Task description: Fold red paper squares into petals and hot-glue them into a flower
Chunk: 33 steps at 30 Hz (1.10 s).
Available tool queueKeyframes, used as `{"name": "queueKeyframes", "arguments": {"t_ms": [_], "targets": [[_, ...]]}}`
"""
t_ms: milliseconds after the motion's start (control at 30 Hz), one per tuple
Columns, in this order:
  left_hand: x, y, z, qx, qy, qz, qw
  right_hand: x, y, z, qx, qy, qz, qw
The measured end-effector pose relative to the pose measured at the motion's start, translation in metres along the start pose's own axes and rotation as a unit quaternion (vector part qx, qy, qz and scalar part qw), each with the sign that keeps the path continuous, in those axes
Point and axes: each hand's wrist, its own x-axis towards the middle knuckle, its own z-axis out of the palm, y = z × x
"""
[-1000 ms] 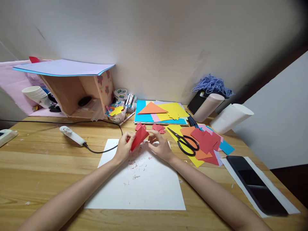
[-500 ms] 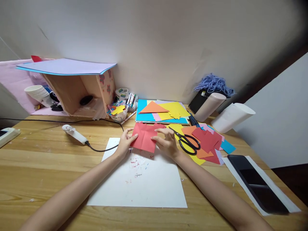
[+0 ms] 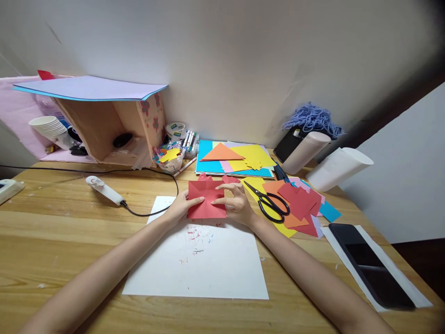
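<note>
A creased square of red paper (image 3: pixel 205 211) is held up over the white sheet, its face toward me. My left hand (image 3: pixel 180 205) pinches its left edge, thumb in front and the other fingers behind. My right hand (image 3: pixel 238 203) is at its right side, with fingertips lying against the front of the paper. Beneath, the white sheet (image 3: pixel 194 278) carries red, blue and dark marker marks. Behind the square, small red paper cutouts (image 3: pixel 205 177) lie on the table. Black-handled scissors (image 3: pixel 271 204) rest on yellow paper just right of my right hand.
Colored paper scraps (image 3: pixel 299 202) spread at the right, near a black phone (image 3: pixel 371 264). A stack of colored sheets (image 3: pixel 208 168) lies at the back beside a cup of scraps (image 3: pixel 172 162). A white corded tool (image 3: pixel 104 190) and an open box (image 3: pixel 153 120) stand left.
The red paper has been turned from a tilted position to nearly level, its front now facing me more squarely. My right fingers have moved left across its face. The view has shifted slightly.
</note>
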Motion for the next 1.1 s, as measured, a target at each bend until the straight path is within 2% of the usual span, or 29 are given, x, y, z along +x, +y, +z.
{"name": "queueKeyframes", "arguments": {"t_ms": [100,233,333,433,500,567,667,867,967,1100], "targets": [[0.003,0.0,-0.002,-0.019,-0.006,-0.004,1.0,0.002,-0.003,-0.002,0.046,0.018,0.038,0.998],[0.004,0.0,-0.003,-0.024,-0.03,0.001,0.999,0.006,-0.008,-0.002,0.105,0.064,0.144,0.982],[0.003,0.001,-0.002,-0.009,-0.051,-0.003,0.999,0.007,-0.008,0.002,0.207,0.053,0.216,0.953],[0.003,0.001,-0.001,0.0,-0.074,-0.027,0.997,0.005,-0.002,0.01,0.322,0.012,0.286,0.902],[0.003,0.001,-0.002,-0.005,-0.079,-0.034,0.996,0.003,0.001,0.013,0.339,0.015,0.333,0.88],[0.003,-0.001,-0.002,-0.026,-0.069,-0.026,0.997,0.002,0.002,0.015,0.32,0.031,0.363,0.874],[0.003,-0.004,0.0,-0.039,-0.032,-0.007,0.999,0.001,-0.001,0.014,0.309,0.032,0.373,0.874],[0.001,-0.012,0.009,0.122,0.091,0.044,0.987,0.002,-0.007,0.013,0.361,-0.001,0.341,0.868],[0.002,-0.014,0.012,0.151,0.111,0.049,0.981,0.002,-0.006,0.014,0.366,0.007,0.347,0.864],[0.001,-0.012,0.013,0.178,0.108,0.049,0.977,0.004,-0.004,0.016,0.384,0.065,0.385,0.837]]}}
